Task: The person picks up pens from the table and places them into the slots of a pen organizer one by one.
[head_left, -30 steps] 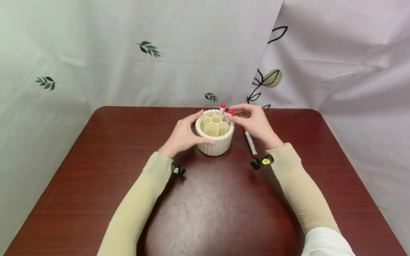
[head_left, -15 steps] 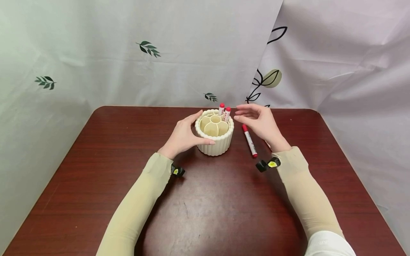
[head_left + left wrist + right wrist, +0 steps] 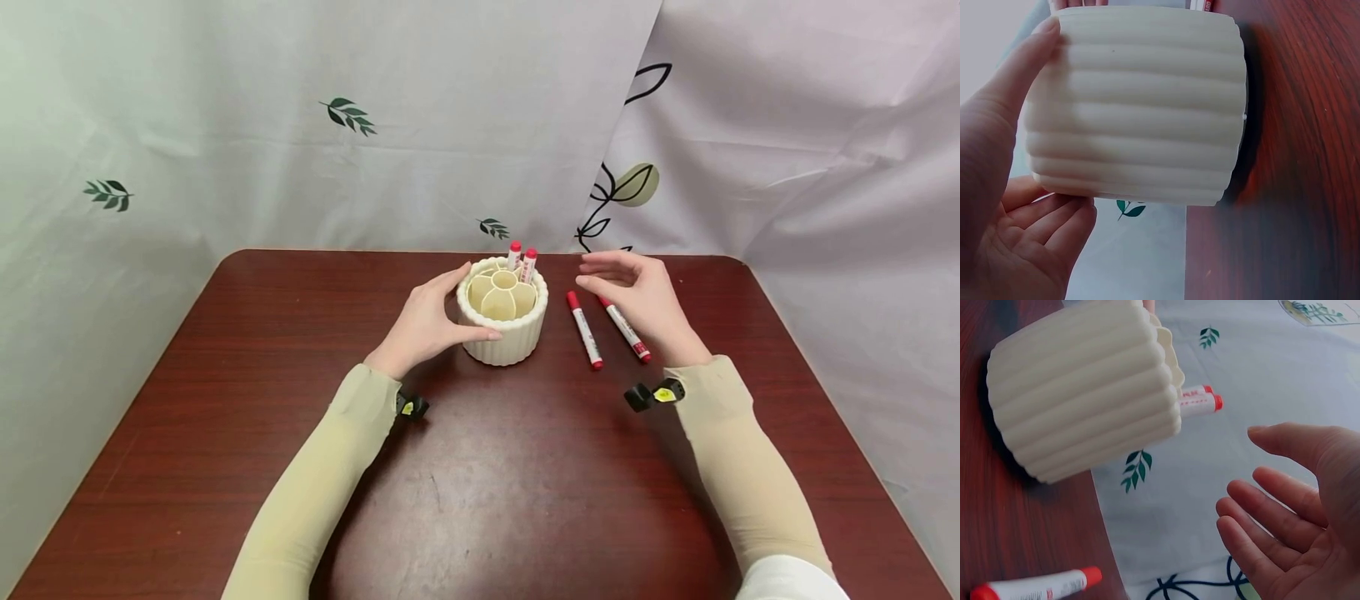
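Note:
A cream ribbed pen holder point(image 3: 501, 337) point(image 3: 1135, 106) point(image 3: 1085, 394) with petal-shaped compartments stands on the dark red table point(image 3: 480, 483). Two red-capped markers point(image 3: 521, 258) point(image 3: 1200, 400) stand in its far compartments. My left hand point(image 3: 459, 304) grips the holder's left side, thumb in front and fingers point(image 3: 1054, 225) behind. My right hand point(image 3: 592, 271) point(image 3: 1285, 506) hovers to the holder's right with straight, spread fingers and holds nothing. Two more red-capped markers lie on the table below it, one nearer the holder point(image 3: 584, 329) point(image 3: 1035, 587), one partly under the hand point(image 3: 626, 331).
White cloth with leaf prints point(image 3: 348, 112) hangs behind and to both sides of the table. A small black clip with a yellow tag sits at each wrist point(image 3: 411, 407) point(image 3: 652, 393). Bare wood lies in front of the holder.
My right hand let go of the marker in the holder and drew away to the right. That uncovered a second marker on the table. The left hand stayed on the holder.

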`<state>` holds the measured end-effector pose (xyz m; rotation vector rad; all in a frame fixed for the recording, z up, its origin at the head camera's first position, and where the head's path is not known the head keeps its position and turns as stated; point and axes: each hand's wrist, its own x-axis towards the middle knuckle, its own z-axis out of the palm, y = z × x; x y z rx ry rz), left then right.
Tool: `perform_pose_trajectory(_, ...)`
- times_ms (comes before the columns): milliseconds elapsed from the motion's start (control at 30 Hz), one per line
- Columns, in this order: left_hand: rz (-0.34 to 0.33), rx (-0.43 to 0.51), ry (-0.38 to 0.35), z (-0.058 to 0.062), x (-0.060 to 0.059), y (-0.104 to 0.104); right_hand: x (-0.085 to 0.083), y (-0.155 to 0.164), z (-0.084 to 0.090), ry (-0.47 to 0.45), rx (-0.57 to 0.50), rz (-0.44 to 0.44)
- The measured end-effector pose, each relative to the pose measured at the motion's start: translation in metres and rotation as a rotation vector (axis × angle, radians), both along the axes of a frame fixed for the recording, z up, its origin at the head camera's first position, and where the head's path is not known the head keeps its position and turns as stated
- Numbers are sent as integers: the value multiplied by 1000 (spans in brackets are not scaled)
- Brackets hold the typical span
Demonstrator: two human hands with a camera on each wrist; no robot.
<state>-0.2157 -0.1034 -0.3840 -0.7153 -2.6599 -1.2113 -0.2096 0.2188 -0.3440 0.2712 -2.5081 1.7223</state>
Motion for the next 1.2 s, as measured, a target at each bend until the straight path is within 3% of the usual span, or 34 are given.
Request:
perform_pose_trajectory(367,23,-38,13,-1,8,-4,8,25,-6,10,78,-79)
perform_pose_trajectory(600,20,-6,34,0,12,-6,14,42,-11,11,140,-130)
perform_pose_trajectory(767,29,16,44,-1,15,-7,19,52,-16,22,126,-146)
perform_pose_trajectory(1000,33,74,29,-1,14,-5,24,63,-22,-6,159,-178)
perform_pose_trajectory(1200,37,52,4,-2,11,-2,27,71,-31,-22,173,-187)
